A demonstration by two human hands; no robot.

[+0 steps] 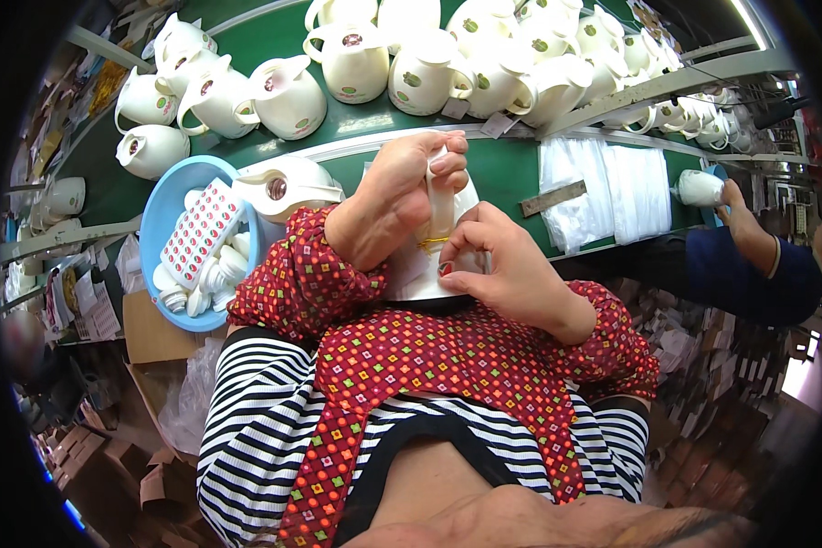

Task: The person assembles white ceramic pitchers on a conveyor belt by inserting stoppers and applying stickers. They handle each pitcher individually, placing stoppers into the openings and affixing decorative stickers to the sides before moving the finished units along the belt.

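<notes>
A white jug [422,285] stands upright close in front of my body, largely hidden by my hands and sleeves. My left hand [400,180] is closed around the top of its pale handle [441,203]. A thin gold tie [435,242] is looped near the handle's lower part. My right hand [500,260] is closed in a pinch beside the jug. Between its thumb and finger shows a small red and green sticker [445,268], held against or close to the jug's side. Another white jug [288,189] lies just left of my left forearm.
A blue basin [155,239] at left holds white lids [226,265] and a sticker sheet [201,233]. White jugs [352,68] line the bench's far side. Clear plastic bags [603,196] and a metal bar [554,198] lie right. Another person's hand [738,205] touches a jug [700,188].
</notes>
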